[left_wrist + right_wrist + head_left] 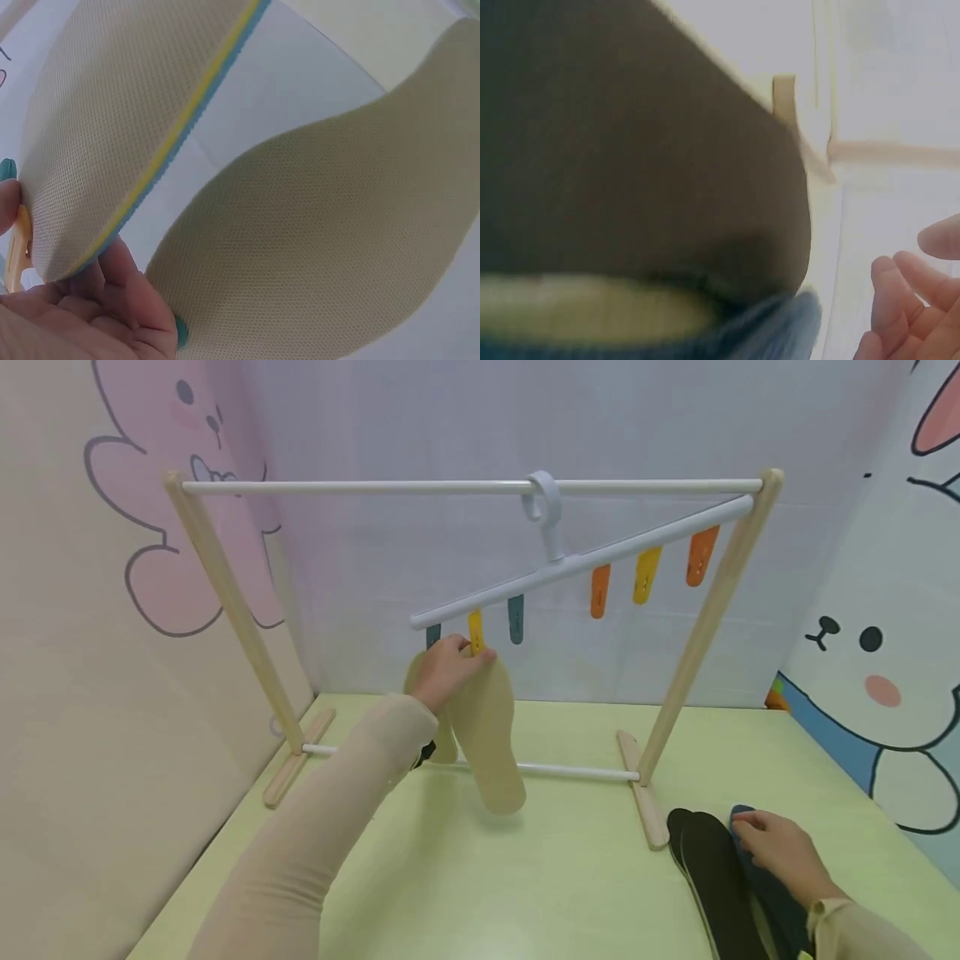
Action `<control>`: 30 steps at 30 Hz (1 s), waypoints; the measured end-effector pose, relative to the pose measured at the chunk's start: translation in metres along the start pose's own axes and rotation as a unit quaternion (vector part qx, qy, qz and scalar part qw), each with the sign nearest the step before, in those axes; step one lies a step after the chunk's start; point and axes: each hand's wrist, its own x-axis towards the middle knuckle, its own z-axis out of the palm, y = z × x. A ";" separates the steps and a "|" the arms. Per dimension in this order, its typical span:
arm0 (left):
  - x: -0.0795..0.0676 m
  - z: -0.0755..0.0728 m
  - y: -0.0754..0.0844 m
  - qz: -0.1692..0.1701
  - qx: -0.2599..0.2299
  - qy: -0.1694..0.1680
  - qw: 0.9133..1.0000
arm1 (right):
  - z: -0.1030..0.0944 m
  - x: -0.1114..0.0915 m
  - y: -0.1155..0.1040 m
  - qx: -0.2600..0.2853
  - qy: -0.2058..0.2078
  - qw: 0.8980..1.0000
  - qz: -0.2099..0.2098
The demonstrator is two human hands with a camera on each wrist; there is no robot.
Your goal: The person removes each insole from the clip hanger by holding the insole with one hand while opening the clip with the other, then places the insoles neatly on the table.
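Observation:
My left hand (450,671) holds the top end of a beige insole (487,735) just below a yellow clip (476,631). The left wrist view shows this insole's yellow-and-blue edge (176,135), with the thumb on one side and fingers on the other. A second beige insole (322,225) hangs beside it, under a dark green clip (433,635), partly hidden by the hand. On the right, my right hand (783,852) is over a blue insole (772,885), its fingers loosely bent. The right wrist view shows nothing between those fingers.
A white hanger bar (585,562) hooks tilted onto the rod (360,487) of a wooden-legged rack. Orange (600,592), yellow and green clips hang along it. Black insoles (716,877) lie on the table by the rack's right foot (642,789). Walls stand behind and at both sides.

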 end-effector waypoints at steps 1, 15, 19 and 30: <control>-0.001 0.000 0.000 -0.002 0.001 -0.003 1.000 | 0.003 0.001 -0.005 0.003 0.000 1.000 -0.004; -0.004 0.005 0.004 0.020 0.022 -0.023 0.999 | 0.040 0.013 -0.055 0.069 0.009 0.995 -0.072; -0.005 0.006 0.005 0.019 0.022 -0.028 0.999 | 0.045 0.015 -0.064 0.077 0.010 0.994 -0.082; -0.007 0.008 0.006 0.025 0.020 -0.065 0.997 | 0.060 0.011 -0.103 0.134 -0.002 0.985 -0.105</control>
